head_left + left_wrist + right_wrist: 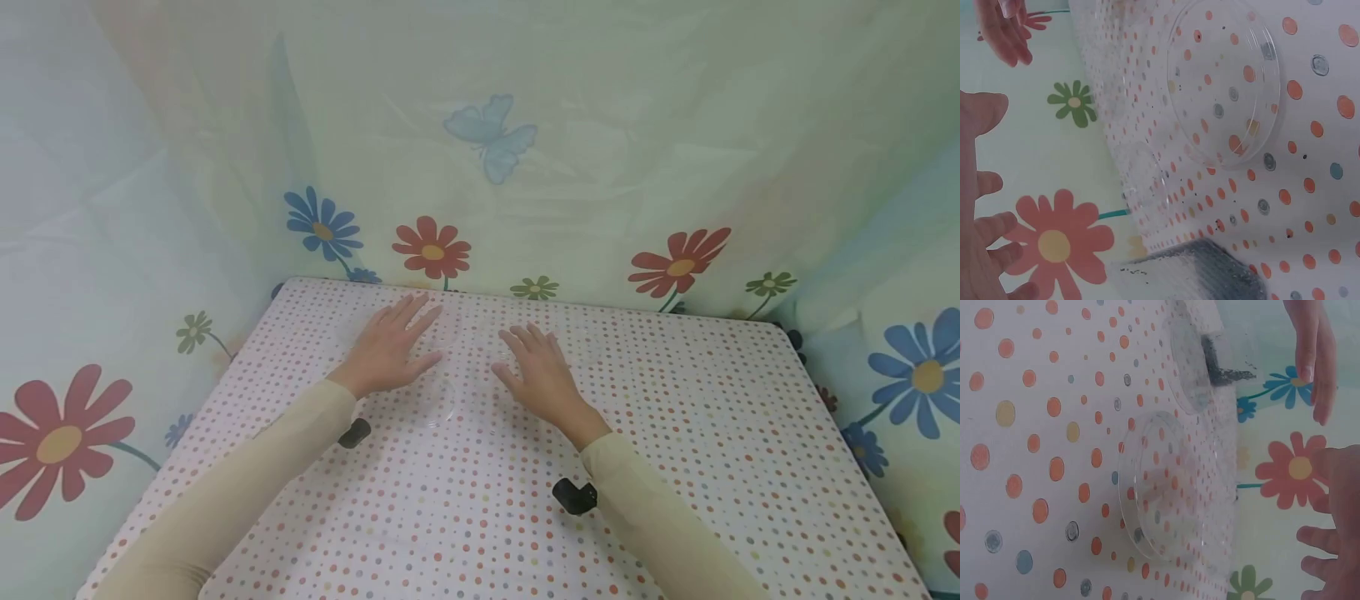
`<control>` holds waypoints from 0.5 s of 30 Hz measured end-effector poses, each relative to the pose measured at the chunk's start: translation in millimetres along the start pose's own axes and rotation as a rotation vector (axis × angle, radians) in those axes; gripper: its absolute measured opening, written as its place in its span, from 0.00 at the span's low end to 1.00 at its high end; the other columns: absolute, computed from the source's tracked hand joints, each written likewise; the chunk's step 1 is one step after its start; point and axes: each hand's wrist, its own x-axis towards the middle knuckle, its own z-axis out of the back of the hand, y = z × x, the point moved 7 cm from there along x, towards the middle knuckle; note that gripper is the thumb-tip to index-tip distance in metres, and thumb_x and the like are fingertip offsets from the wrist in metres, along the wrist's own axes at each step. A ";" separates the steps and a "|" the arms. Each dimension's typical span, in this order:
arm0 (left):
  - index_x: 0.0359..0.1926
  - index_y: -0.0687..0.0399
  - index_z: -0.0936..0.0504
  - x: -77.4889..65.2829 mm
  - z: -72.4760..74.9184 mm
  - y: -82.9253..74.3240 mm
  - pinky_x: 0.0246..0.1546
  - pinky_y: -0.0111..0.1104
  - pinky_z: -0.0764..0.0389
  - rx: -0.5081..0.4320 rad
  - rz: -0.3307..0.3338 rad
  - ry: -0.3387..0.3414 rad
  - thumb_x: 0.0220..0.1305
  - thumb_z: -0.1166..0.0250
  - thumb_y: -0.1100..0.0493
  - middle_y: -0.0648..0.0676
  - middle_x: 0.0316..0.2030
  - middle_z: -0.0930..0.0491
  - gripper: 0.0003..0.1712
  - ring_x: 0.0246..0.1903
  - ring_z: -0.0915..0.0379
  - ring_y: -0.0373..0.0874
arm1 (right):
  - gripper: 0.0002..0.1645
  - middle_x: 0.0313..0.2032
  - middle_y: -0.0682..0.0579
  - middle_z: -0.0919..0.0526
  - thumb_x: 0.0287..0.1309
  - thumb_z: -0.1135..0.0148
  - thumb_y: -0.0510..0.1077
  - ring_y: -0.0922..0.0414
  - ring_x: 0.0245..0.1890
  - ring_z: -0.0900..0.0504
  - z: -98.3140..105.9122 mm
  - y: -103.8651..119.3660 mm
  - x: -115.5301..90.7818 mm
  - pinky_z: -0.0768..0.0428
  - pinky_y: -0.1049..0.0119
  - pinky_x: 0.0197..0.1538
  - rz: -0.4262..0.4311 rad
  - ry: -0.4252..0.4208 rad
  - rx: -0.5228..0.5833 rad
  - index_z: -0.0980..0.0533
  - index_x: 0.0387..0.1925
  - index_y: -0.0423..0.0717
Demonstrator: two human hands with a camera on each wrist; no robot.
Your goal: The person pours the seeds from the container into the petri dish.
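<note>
Both hands hover over the dotted cloth with fingers spread and nothing in them. My left hand (390,346) is above the far left of the table, my right hand (542,375) a short way to its right. Between and below them lies a clear round dish (452,402), faint in the head view. The left wrist view shows it as a large clear disc with a raised rim (1275,81), and a smaller clear dish (1165,194) farther back. Near the left hand stands a see-through container with a dark, grainy part (1225,275). In the right wrist view a clear dish (1125,506) lies close by.
The table (712,467) wears a white cloth with coloured dots. Flower-printed sheets (585,192) hang behind it and at both sides. Black wrist cameras, left (355,433) and right (575,497), sit under the sleeves. Clear items partly overlap at the back.
</note>
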 end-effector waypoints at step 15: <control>0.70 0.40 0.51 -3.5 -6.0 10.2 0.66 0.52 0.46 -0.010 0.033 -0.005 0.59 0.52 0.32 0.52 0.71 0.51 0.42 0.70 0.57 0.51 | 0.33 0.66 0.45 0.38 0.64 0.55 0.60 0.44 0.70 0.49 -5.7 -2.1 1.5 0.53 0.44 0.70 0.018 0.008 0.038 0.41 0.65 0.49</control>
